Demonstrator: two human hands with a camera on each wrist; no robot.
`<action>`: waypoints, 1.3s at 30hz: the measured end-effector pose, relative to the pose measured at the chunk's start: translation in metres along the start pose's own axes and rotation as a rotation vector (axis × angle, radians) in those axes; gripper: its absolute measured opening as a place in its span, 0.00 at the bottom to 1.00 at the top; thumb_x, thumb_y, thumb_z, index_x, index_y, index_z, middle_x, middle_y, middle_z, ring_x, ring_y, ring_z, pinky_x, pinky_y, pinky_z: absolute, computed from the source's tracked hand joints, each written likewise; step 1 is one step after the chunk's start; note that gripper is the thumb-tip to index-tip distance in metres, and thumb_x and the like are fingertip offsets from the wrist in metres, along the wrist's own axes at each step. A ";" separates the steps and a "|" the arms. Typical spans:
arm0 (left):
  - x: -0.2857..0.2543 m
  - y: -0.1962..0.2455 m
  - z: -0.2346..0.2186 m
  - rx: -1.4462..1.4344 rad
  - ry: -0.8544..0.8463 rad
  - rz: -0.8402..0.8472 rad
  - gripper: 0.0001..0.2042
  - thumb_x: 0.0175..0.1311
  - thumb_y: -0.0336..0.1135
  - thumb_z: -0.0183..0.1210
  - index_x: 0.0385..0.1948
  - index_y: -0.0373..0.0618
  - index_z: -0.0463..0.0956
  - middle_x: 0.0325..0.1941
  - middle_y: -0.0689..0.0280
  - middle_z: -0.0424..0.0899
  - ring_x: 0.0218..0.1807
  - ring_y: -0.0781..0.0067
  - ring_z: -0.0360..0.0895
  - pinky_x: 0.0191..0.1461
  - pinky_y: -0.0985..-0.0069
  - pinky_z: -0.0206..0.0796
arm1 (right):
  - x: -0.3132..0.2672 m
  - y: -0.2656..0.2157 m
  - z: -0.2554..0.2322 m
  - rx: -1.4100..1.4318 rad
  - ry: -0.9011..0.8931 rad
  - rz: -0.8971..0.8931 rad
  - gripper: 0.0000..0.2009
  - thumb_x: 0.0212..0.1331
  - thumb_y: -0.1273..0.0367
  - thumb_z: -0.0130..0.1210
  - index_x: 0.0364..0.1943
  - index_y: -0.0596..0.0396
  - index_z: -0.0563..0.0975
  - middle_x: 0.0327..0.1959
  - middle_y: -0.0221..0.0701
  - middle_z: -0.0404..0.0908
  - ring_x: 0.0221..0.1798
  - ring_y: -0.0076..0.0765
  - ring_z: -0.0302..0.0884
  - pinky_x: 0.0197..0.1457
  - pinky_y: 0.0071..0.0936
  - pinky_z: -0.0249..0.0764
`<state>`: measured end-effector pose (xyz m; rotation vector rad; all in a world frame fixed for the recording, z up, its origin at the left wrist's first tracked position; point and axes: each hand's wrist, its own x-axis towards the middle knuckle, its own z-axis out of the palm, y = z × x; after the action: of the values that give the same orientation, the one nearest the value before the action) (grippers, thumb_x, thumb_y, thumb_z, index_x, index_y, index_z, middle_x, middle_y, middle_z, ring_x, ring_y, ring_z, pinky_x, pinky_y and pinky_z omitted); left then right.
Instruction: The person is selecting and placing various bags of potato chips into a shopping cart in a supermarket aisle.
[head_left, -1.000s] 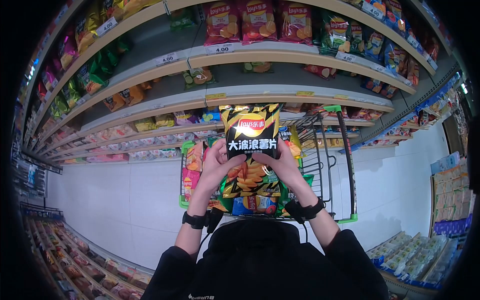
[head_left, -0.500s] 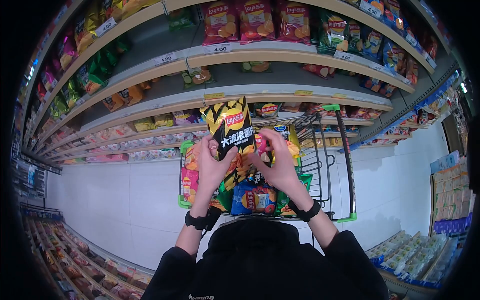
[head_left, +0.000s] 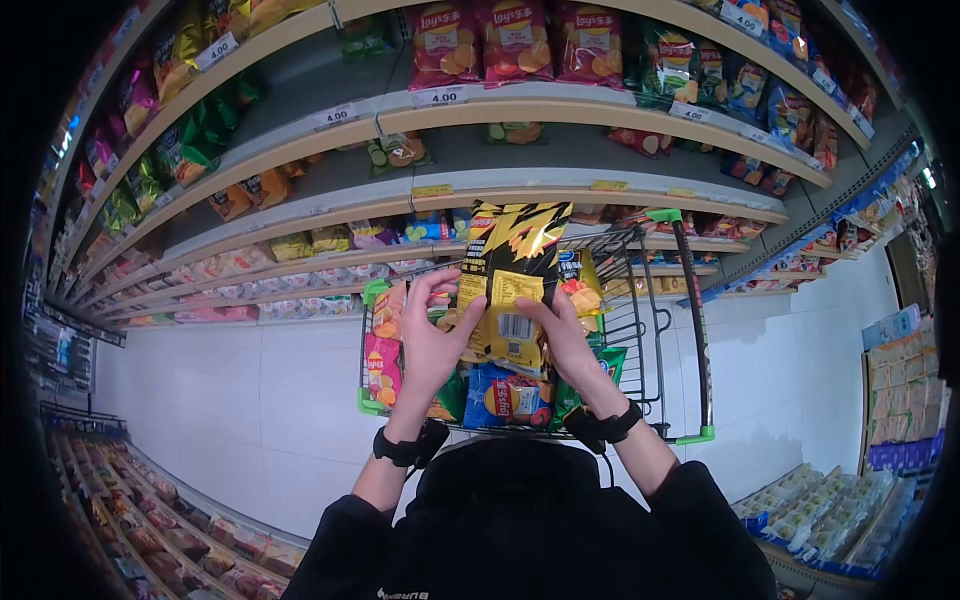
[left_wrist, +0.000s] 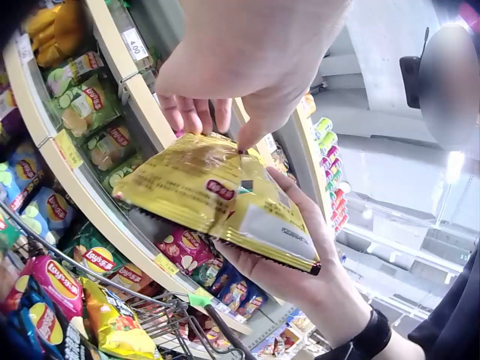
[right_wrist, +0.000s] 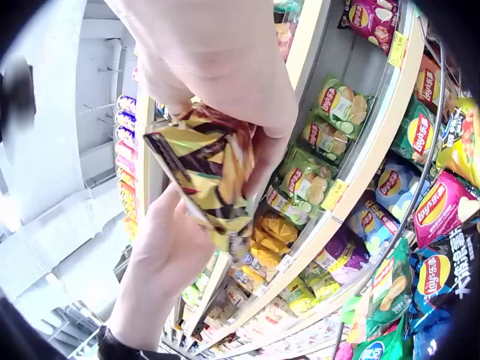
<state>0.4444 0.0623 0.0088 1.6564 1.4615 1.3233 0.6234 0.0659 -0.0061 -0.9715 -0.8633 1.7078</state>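
A black-and-yellow bag of potato chips [head_left: 515, 300] is held up over the shopping cart, its back with a barcode facing the head camera. My right hand [head_left: 568, 340] grips its right side, thumb on the back panel and fingers behind the bag. On the other side, my left hand [head_left: 435, 335] has its fingers spread apart beside the bag, with the thumb at the bag's left edge. From the left wrist, the yellow back of the bag [left_wrist: 217, 195] shows just below the left fingertips. The right wrist view shows the bag's patterned front [right_wrist: 214, 165].
The shopping cart [head_left: 640, 330] holds several chip bags, including a blue one [head_left: 508, 398] and a pink one [head_left: 382, 368]. Beyond it rise shelves [head_left: 560, 110] with more chip bags and price tags. Pale floor [head_left: 250, 385] lies left of the cart.
The chip bag has turned from its front to its back, tilting left midway. My right hand let go of its side and grips it again; my left fingers have loosened from it.
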 end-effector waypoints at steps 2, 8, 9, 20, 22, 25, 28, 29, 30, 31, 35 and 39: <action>0.000 0.001 0.002 -0.241 -0.002 -0.228 0.16 0.61 0.27 0.62 0.51 0.39 0.74 0.43 0.65 0.82 0.47 0.78 0.77 0.54 0.78 0.67 | -0.006 -0.006 -0.002 0.185 -0.031 0.073 0.17 0.65 0.68 0.52 0.56 0.57 0.70 0.52 0.29 0.78 0.52 0.22 0.75 0.57 0.24 0.70; -0.002 -0.002 -0.009 -0.671 -0.366 -0.649 0.20 0.59 0.27 0.64 0.54 0.40 0.71 0.51 0.64 0.81 0.52 0.78 0.78 0.56 0.77 0.69 | -0.003 -0.012 0.003 -0.029 -0.046 -0.032 0.20 0.66 0.64 0.55 0.58 0.58 0.67 0.53 0.29 0.76 0.54 0.21 0.72 0.59 0.23 0.67; -0.002 -0.002 -0.008 -0.630 -0.373 -0.614 0.21 0.59 0.27 0.64 0.54 0.40 0.70 0.50 0.64 0.82 0.51 0.78 0.78 0.55 0.78 0.70 | -0.003 -0.013 0.002 -0.111 -0.041 -0.046 0.21 0.65 0.64 0.56 0.58 0.57 0.67 0.53 0.29 0.76 0.55 0.21 0.72 0.60 0.23 0.67; -0.008 -0.006 -0.012 -0.536 -0.361 -0.398 0.27 0.50 0.21 0.69 0.53 0.38 0.69 0.50 0.63 0.82 0.52 0.76 0.79 0.56 0.77 0.72 | -0.006 -0.019 -0.008 -0.223 -0.137 -0.114 0.31 0.51 0.79 0.66 0.61 0.57 0.65 0.56 0.30 0.76 0.58 0.24 0.72 0.64 0.26 0.68; -0.010 -0.011 -0.014 -0.502 -0.350 -0.408 0.29 0.45 0.20 0.72 0.53 0.37 0.70 0.51 0.62 0.81 0.52 0.74 0.79 0.56 0.75 0.73 | -0.007 -0.019 -0.009 -0.287 -0.171 -0.159 0.33 0.46 0.81 0.68 0.60 0.57 0.67 0.56 0.30 0.75 0.58 0.25 0.73 0.65 0.26 0.68; -0.012 -0.011 -0.015 -0.526 -0.340 -0.423 0.29 0.45 0.21 0.72 0.52 0.38 0.70 0.51 0.62 0.82 0.52 0.75 0.79 0.56 0.75 0.72 | -0.009 -0.018 -0.010 -0.317 -0.184 -0.161 0.33 0.47 0.82 0.67 0.60 0.57 0.66 0.56 0.30 0.75 0.58 0.25 0.73 0.65 0.26 0.68; -0.008 -0.005 -0.019 -0.513 -0.428 -0.376 0.26 0.49 0.22 0.70 0.53 0.38 0.71 0.50 0.63 0.82 0.50 0.77 0.79 0.56 0.77 0.72 | -0.007 -0.019 -0.007 -0.149 -0.172 -0.125 0.29 0.52 0.80 0.65 0.60 0.57 0.66 0.55 0.30 0.76 0.57 0.24 0.74 0.63 0.25 0.69; -0.008 -0.004 -0.018 -0.530 -0.412 -0.399 0.25 0.51 0.22 0.69 0.53 0.38 0.70 0.50 0.64 0.82 0.50 0.78 0.79 0.55 0.78 0.72 | -0.006 -0.020 -0.007 -0.141 -0.150 -0.085 0.28 0.53 0.79 0.64 0.59 0.57 0.66 0.55 0.30 0.76 0.57 0.24 0.74 0.62 0.25 0.70; -0.008 -0.001 -0.015 -0.546 -0.396 -0.423 0.24 0.53 0.23 0.68 0.53 0.38 0.70 0.49 0.64 0.82 0.49 0.78 0.79 0.54 0.78 0.71 | -0.004 -0.020 -0.006 -0.133 -0.127 -0.045 0.27 0.55 0.78 0.63 0.59 0.57 0.66 0.55 0.31 0.77 0.56 0.24 0.74 0.61 0.24 0.70; -0.009 0.000 -0.013 -0.563 -0.380 -0.446 0.23 0.55 0.24 0.67 0.53 0.38 0.70 0.49 0.64 0.82 0.48 0.79 0.79 0.54 0.79 0.71 | -0.003 -0.020 -0.005 -0.125 -0.105 -0.007 0.25 0.56 0.77 0.62 0.58 0.57 0.66 0.54 0.31 0.77 0.56 0.23 0.74 0.60 0.24 0.71; -0.010 -0.001 -0.008 -0.716 -0.326 -0.593 0.20 0.62 0.28 0.62 0.55 0.38 0.68 0.48 0.63 0.82 0.47 0.79 0.80 0.51 0.79 0.71 | 0.002 -0.008 -0.006 -0.112 0.002 0.087 0.21 0.59 0.72 0.60 0.55 0.56 0.67 0.49 0.32 0.80 0.50 0.23 0.79 0.53 0.22 0.74; -0.012 -0.004 -0.007 -0.808 -0.299 -0.678 0.19 0.63 0.30 0.61 0.54 0.39 0.68 0.48 0.63 0.82 0.46 0.78 0.80 0.51 0.79 0.71 | 0.002 -0.011 -0.002 -0.085 0.048 0.186 0.20 0.59 0.68 0.60 0.53 0.56 0.67 0.48 0.34 0.79 0.47 0.25 0.80 0.49 0.24 0.76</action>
<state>0.4372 0.0502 0.0046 0.6968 0.9640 1.0033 0.6294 0.0708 0.0021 -1.1759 -0.8413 1.8079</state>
